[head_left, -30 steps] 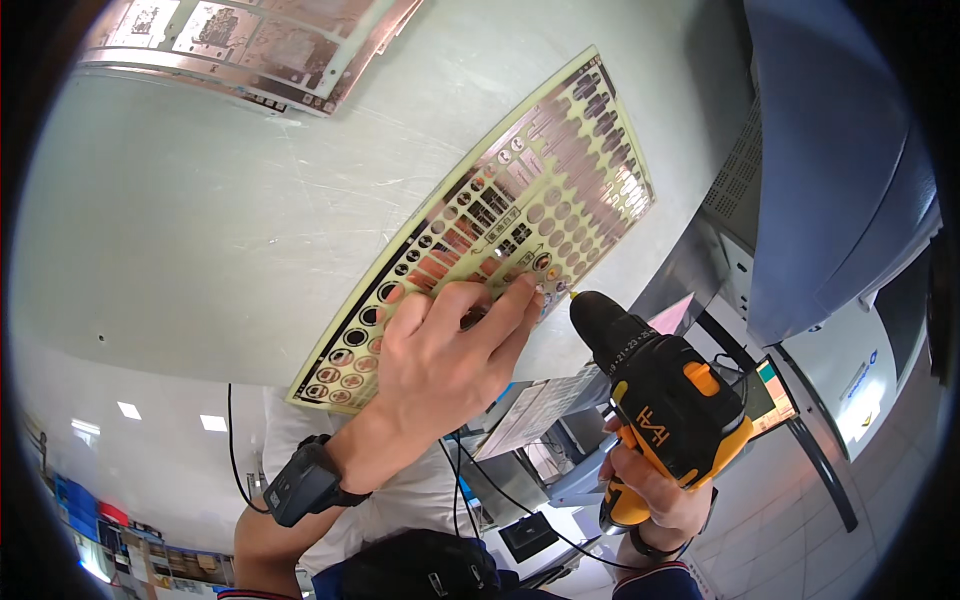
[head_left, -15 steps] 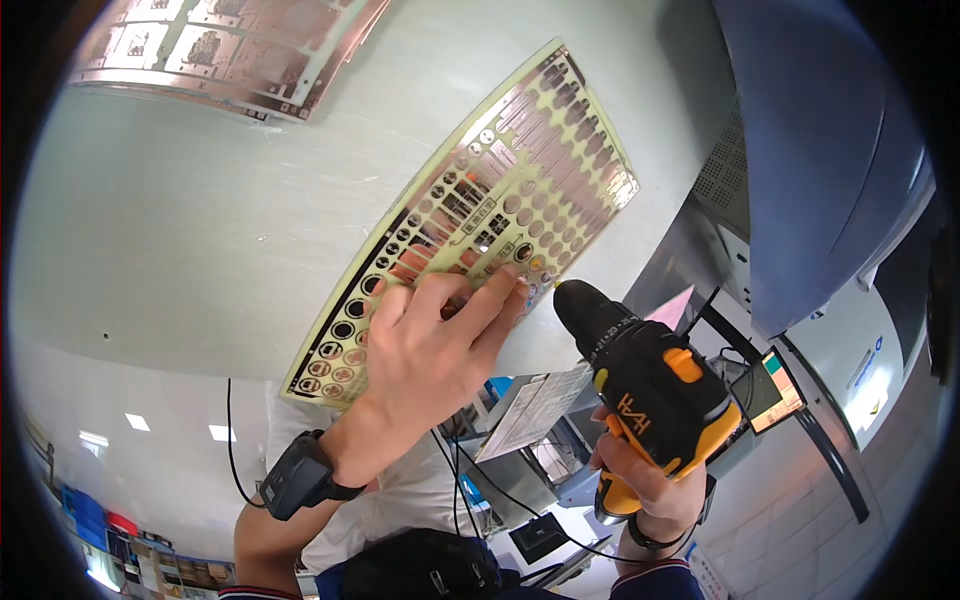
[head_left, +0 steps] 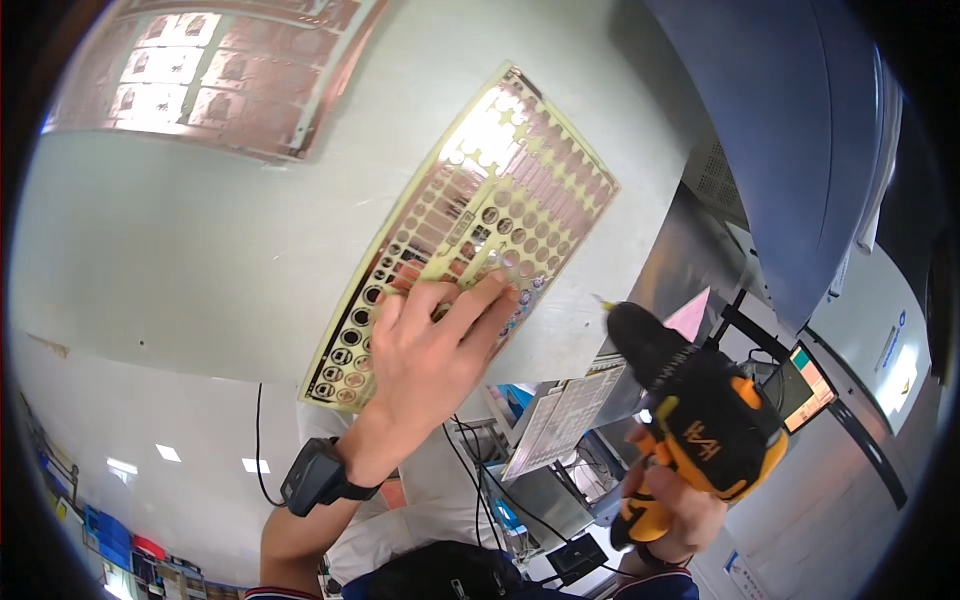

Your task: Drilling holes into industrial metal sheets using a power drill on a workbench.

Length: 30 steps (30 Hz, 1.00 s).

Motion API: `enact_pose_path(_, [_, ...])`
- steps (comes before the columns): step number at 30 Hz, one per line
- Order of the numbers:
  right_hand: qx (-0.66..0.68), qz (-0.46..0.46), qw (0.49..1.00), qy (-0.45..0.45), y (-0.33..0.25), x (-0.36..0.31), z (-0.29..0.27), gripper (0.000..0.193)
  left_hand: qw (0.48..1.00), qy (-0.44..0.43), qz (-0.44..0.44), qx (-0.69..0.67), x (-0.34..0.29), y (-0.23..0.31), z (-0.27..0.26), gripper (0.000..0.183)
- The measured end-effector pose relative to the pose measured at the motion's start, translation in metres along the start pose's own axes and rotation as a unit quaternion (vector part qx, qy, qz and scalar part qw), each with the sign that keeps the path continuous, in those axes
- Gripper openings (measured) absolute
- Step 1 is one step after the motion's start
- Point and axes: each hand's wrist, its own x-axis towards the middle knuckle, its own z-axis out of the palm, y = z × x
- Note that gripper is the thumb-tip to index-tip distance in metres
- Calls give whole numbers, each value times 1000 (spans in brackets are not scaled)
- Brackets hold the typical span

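A thin copper-and-yellow-green circuit board panel (head_left: 570, 190), patterned with circles, bars and small shapes, lies aslant on a pale tabletop. My left hand (head_left: 432, 335) rests palm down on its near part, with bent fingers apart and fingertips on the surface. Part of the panel is hidden under the hand. My right hand (head_left: 680, 505) is wrapped round the handle of a black-and-orange cordless drill (head_left: 695, 420). The drill's nose, with a small yellowish bit, points at the table beyond the panel's right edge, apart from the panel.
A stack of shiny copper sheets (head_left: 270, 90) lies at the far left of the pale table (head_left: 210, 250). A large blue-grey machine cover (head_left: 780, 130) rises at the right. A monitor (head_left: 805, 390) and a hanging printed sheet (head_left: 560, 425) stand below the table's edge; black cables hang near my body.
The drill has moved right and down, its tip now farther from the panel's edge. My left hand stays on the panel. The whole view has shifted somewhat.
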Motion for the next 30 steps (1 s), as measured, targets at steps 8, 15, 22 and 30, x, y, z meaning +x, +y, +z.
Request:
enact_pose_path(8, [44,99,993,-39,47,32,-41,47,970,-54,-100,-214,-7,-12,-59,29])
enact_pose_path(15, [132,96,985,63,73,24,-32,50,948,-277,85,132,-103,-56,-117,59])
enact_pose_path(22, [159,160,971,-73,68,31,-57,46,944,-231,144,188,-91,-73,-109,39])
enact_pose_path(30, [133,37,984,-115,86,12,-76,45,976,-1,-215,-25,-84,-44,-162,17])
